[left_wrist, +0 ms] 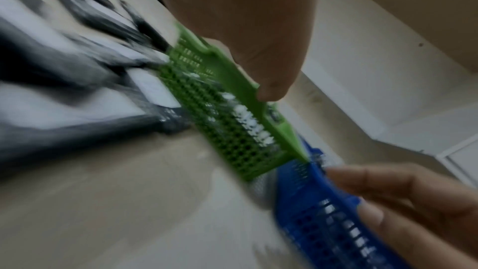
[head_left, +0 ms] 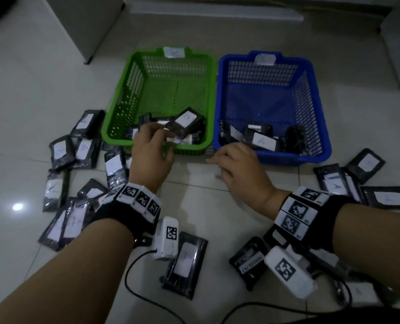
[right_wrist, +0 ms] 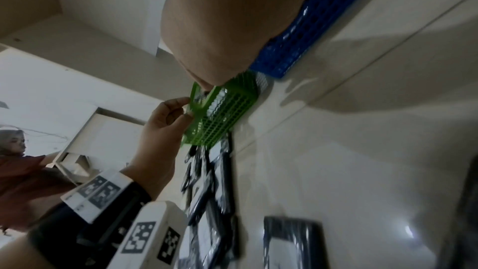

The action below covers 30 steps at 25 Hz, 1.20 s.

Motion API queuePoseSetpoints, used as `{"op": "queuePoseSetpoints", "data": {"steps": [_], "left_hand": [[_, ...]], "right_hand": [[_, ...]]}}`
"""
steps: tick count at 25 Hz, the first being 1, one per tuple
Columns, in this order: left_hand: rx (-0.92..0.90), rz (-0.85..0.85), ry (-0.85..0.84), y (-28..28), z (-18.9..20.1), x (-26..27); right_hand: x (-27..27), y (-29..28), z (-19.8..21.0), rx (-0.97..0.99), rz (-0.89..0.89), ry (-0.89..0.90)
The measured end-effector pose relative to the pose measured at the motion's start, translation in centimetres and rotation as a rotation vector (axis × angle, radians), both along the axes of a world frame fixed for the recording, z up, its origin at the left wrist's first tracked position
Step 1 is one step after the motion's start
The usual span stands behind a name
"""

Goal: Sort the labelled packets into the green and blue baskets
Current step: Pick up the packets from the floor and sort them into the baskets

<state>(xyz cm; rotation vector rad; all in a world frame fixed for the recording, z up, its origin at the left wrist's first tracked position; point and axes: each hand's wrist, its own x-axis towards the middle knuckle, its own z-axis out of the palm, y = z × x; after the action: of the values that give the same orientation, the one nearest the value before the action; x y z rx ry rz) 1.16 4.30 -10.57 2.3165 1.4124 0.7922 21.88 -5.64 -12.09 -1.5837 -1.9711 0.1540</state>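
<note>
Our left hand (head_left: 151, 152) over green basket (head_left: 114, 108) near rim, fingers loosely curled, empty; right hand (head_left: 237, 164) relaxed, empty, beside blue basket (head_left: 320, 127) front edge; bare floor (head_left: 194, 178) between hands.

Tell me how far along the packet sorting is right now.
Partly done. Several packets already lie in the green basket and the blue basket. The left hand hovers at the green basket's near rim, the right hand before the blue one; neither clearly holds a packet. Many loose packets remain on the floor.
</note>
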Motion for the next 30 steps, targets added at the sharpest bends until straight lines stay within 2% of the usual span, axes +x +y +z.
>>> {"op": "queuePoseSetpoints", "data": {"steps": [2, 4, 7, 9, 11, 14, 19, 22, 26, 30], "left_hand": [[-0.004, 0.053, 0.003, -2.6, -0.8, -3.7], [-0.047, 0.105, 0.025, -5.4, -1.8, -7.3], [-0.171, 0.207, 0.104, -9.1, -2.9, -11.9], [-0.297, 0.227, 0.151, -10.6, -3.7, -13.8], [-0.367, 0.252, 0.196, -11.3, -4.2, -14.5], [-0.368, 0.306, 0.214, -11.7, -5.1, -14.8], [-0.384, 0.445, 0.131, -10.1, -5.3, -14.8], [-0.355, 0.465, 0.177, -8.1, -5.5, -14.3], [-0.336, 0.483, 0.164, -6.9, -5.3, -14.0], [-0.302, 0.439, -0.078, -7.4, -3.6, -13.2]], "right_hand": [[-2.9, -0.9, -1.0, -0.112, 0.157, 0.089], [-5.3, -2.2, -1.9, -0.329, 0.336, 0.113], [-7.9, -3.5, -2.6, -0.711, 0.626, -0.052], [-8.8, -4.0, -2.7, -0.743, 0.745, -0.265], [-9.4, -4.1, -2.6, -0.711, 0.765, -0.413], [-10.2, -3.5, -2.6, -0.785, 0.753, -0.432], [-10.2, -0.7, -2.1, -1.049, 0.617, -0.155], [-9.6, 1.4, -1.2, -1.027, 0.516, 0.06], [-9.2, 3.7, 0.2, -0.969, 0.293, 0.357], [-9.6, 5.1, 1.5, -0.914, 0.183, 0.653]]}}
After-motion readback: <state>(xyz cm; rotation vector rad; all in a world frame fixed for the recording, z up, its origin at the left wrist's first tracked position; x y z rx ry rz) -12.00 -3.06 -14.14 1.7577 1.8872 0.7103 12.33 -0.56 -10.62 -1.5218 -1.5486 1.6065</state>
